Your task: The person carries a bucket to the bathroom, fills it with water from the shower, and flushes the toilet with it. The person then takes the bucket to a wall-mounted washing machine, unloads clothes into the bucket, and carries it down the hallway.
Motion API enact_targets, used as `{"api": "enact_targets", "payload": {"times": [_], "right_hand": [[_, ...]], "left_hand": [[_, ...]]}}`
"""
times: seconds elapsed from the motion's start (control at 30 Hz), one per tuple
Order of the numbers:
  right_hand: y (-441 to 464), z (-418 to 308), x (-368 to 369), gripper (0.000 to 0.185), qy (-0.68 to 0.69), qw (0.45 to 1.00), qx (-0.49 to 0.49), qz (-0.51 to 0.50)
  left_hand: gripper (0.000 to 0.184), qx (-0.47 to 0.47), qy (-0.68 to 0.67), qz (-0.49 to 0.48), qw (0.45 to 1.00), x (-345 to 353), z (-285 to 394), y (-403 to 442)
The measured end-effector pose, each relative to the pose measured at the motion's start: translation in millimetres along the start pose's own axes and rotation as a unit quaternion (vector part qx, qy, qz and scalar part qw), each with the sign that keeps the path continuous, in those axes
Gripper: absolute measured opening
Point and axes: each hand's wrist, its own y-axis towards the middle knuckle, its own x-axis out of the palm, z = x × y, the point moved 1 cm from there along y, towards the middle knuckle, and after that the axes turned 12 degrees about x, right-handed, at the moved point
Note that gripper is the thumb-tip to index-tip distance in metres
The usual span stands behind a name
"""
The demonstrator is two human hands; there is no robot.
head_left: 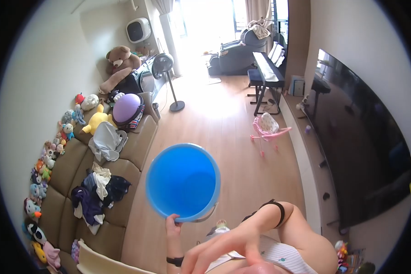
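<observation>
My left hand (pixel 172 224) grips the rim of a large blue bucket (pixel 182 182), with the fingers closed on its near edge. The bucket is tilted so that its smooth blue inside faces me, and a pale handle (pixel 210 213) hangs at its lower right. A black band circles my left wrist. Close to the camera, my right hand (pixel 226 249) is raised in front of my body with the thumb apart from the fingers. Nothing shows in that hand, though its fingertips run off the bottom of the view. A dark band sits on my right arm.
Along the left stands a brown sofa (pixel 59 182) with clothes (pixel 96 194) and a row of soft toys. A standing fan (pixel 171 86) is beyond it. A pink toy stroller (pixel 267 130) and a keyboard (pixel 267 68) are on the right, near a large television (pixel 360 141).
</observation>
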Motion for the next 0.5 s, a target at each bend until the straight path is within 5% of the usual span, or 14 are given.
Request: {"api": "enact_targets", "payload": {"times": [0.07,0.1,0.17,0.23,0.37,0.43,0.5], "right_hand": [[-8.9,-23.9,-112.3,0.066,0.073,0.992,0.097,-0.021],[-11.6,-22.7,-174.0,0.068,0.047,0.991,0.123,0.004],[-34.5,-23.3,-290.3,0.063,-0.007,0.975,0.19,0.111],[-84.9,-31.2,-412.2,0.053,-0.07,0.921,0.28,0.262],[-230.3,-57.9,-613.2,0.045,-0.198,0.708,0.46,0.498],[-281.4,-88.2,-715.0,0.048,-0.293,0.568,0.531,0.557],[-304.0,-131.8,-844.9,0.049,-0.375,0.502,0.542,0.56]], "left_hand": [[0.037,0.003,0.01,-0.003,1.0,77.6,22.4,62.5],[0.036,0.137,0.123,-0.114,0.976,116.5,30.2,89.1],[0.035,0.129,0.163,-0.165,0.964,195.1,42.7,162.9],[0.032,0.03,0.1,-0.118,0.988,285.8,35.9,255.8],[0.027,-0.015,0.081,-0.1,0.992,444.1,12.3,402.8],[0.025,-0.017,0.084,-0.151,0.985,512.5,-6.9,483.2],[0.025,-0.019,0.097,-0.135,0.986,621.3,6.9,532.7]]}}
